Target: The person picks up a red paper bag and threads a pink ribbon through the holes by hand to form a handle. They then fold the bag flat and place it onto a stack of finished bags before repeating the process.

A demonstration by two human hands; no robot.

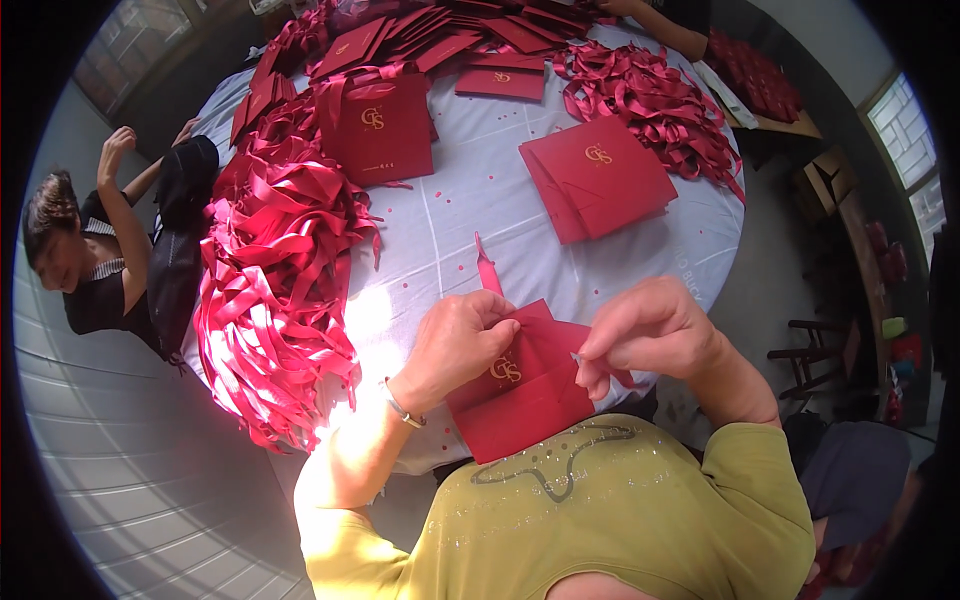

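Note:
A red paper gift bag (pixel 530 420) with a gold emblem lies at the table's near edge, against my body. My left hand (pixel 455 340) is closed at its upper left edge, thumb bent over a red ribbon (pixel 487 272) whose free end sticks out beyond the fingers onto the cloth. On the other side, my right hand (pixel 655 335) is raised just over the bag's right edge. Its thumb and forefinger pinch a red strip that looks like ribbon, with a small pale tip by the fingertips. The strip's path behind the fingers is hidden.
A big heap of red ribbons (pixel 285 290) covers the table's left side, another ribbon pile (pixel 650 100) the far right. Stacked red bags (pixel 598 180) lie ahead to the right, more (pixel 378 135) ahead to the left. One person (pixel 95 250) sits at left; another person's arm (pixel 660 28) reaches in at the back.

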